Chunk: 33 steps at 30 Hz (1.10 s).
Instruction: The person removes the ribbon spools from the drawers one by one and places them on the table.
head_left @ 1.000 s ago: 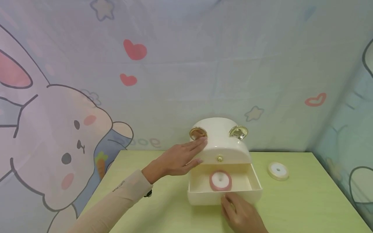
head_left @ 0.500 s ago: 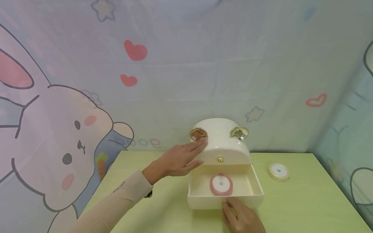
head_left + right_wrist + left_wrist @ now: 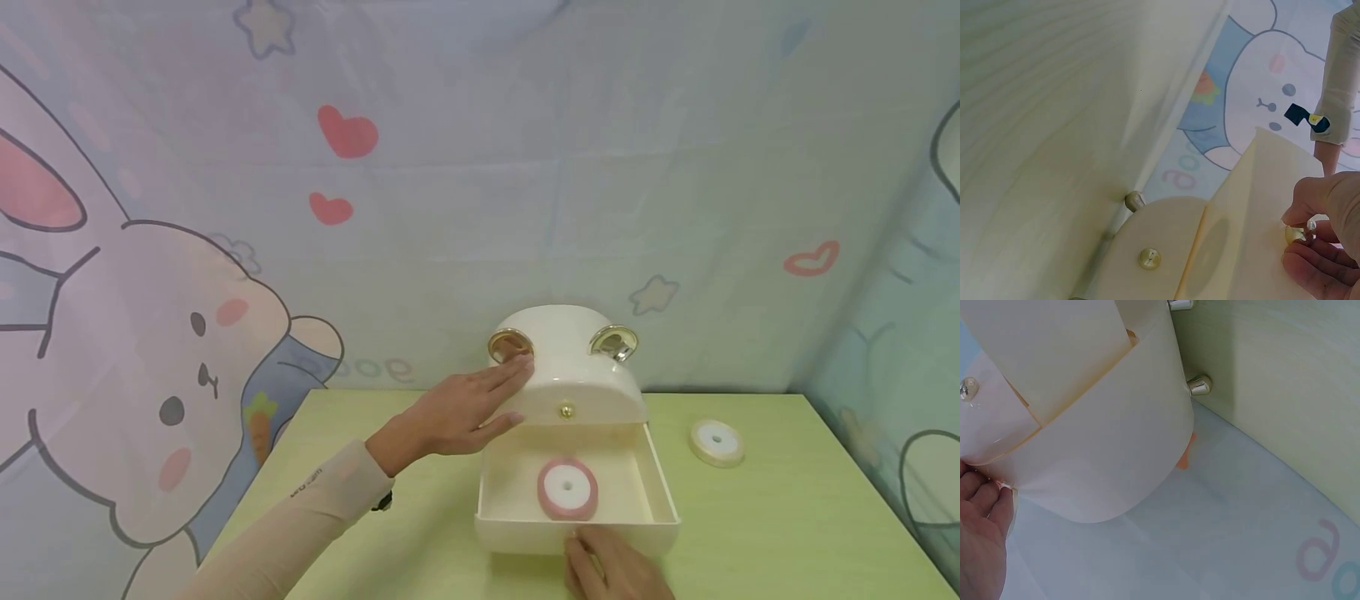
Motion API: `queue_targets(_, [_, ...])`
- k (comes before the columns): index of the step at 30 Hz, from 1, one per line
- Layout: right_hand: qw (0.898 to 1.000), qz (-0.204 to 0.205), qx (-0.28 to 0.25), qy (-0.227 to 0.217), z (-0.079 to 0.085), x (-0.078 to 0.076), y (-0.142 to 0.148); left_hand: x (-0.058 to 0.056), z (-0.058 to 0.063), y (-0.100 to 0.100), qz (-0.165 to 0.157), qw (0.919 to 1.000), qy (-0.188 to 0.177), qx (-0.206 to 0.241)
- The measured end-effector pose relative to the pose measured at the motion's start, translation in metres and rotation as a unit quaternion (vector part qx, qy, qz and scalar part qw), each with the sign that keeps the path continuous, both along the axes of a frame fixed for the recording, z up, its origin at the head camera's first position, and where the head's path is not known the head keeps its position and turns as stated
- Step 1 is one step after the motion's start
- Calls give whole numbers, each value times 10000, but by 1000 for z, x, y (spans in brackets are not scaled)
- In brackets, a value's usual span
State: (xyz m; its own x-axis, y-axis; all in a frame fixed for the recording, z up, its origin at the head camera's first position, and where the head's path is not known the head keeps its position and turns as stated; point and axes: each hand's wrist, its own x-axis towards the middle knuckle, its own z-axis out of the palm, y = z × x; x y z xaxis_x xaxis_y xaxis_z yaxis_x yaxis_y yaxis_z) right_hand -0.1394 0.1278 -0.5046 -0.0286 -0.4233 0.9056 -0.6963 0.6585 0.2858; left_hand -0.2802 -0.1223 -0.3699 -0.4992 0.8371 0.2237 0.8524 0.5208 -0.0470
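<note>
A white rounded storage box with gold ear-shaped pieces stands on the table. Its lower drawer is pulled out towards the person. Inside the drawer lies a white-centred spool of pink ribbon. My left hand rests on the left side of the box's top with fingers extended, beside the left gold ear. At the drawer front, my right hand pinches the drawer's gold knob between thumb and fingers, as the right wrist view shows.
A spool of cream ribbon lies on the green table to the right of the box. Another gold knob sits on the upper front of the box. Behind the table hangs a printed cloth.
The drawer has slid further out towards the person, with my right hand moving along on its knob. The pink spool has travelled with it. My left hand has stayed on the box.
</note>
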Motion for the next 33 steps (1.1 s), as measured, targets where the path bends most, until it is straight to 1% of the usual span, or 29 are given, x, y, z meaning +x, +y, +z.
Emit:
queue_targets(4, [10000,20,-27,91,0,1,1,1,0,0,27,10000,-35,12])
queue_targets(12, [9999,28,-122,-1,0,4,-1,0,-2,1,88,9999,-85,-1])
queue_targets(15, [9999,6,-148,75,-1,4,-1,0,-3,0,86,9999,-95,4])
queue_targets(20, [9992,46,-146,371,-1,0,0,-1,-4,0,87,9999,-90,15])
queue_targets(22, [9991,51,-132,389,1,-1,0,-1,-4,-1,96,9999,-85,11])
queue_targets(25, [9993,182,-184,260,7,2,1,-1,-4,-1,101,9999,-97,7])
queue_targets(27, [9991,296,-252,182,15,4,2,-1,-4,0,105,9999,-100,15])
queue_targets(29, [9981,427,-345,272,26,4,2,0,-4,0,100,9999,-112,26])
queue_targets(33, [9972,421,-446,416,47,6,1,-1,-3,0,82,9999,-86,29])
